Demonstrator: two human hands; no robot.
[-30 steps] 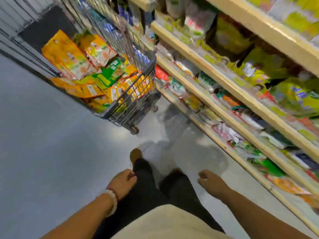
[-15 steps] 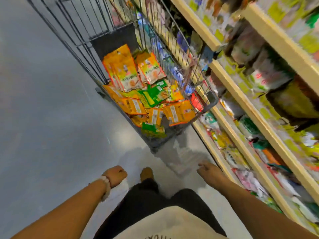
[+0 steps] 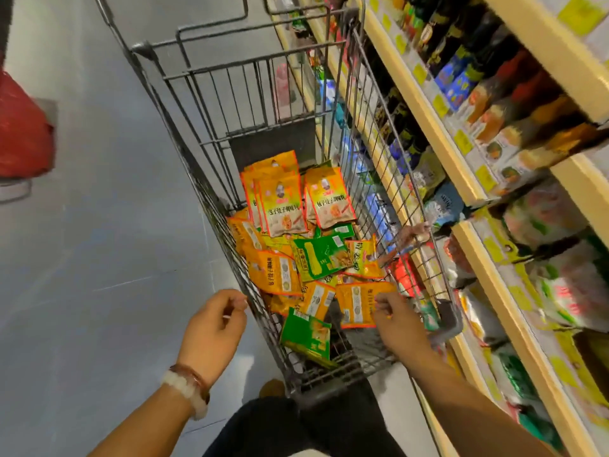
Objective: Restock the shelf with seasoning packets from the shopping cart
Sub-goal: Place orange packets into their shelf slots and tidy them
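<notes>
Beige store shelving (image 3: 438, 133) along the right side of the wire shopping cart (image 3: 211, 166), stocked with dark bottles up top and soft packets lower down. Grey floor (image 3: 99, 225) to the cart's left, with a blurred red bag (image 3: 23, 133) well apart from it at the far left edge. Inside the cart's basket, a loose heap of seasoning packets (image 3: 296, 245): orange ones stood up at the far end, orange and green ones lying flat and overlapping toward the near end. Right hand (image 3: 395, 321) down inside the cart's near right corner, fingers curled and pinching the edge of an orange packet (image 3: 356, 305). Left hand (image 3: 214, 331) just outside the cart's left wall, near its rim, fingers loosely curled, grasping nothing. White and reddish bracelets (image 3: 188, 387) on the left wrist, nearer than the cart.
</notes>
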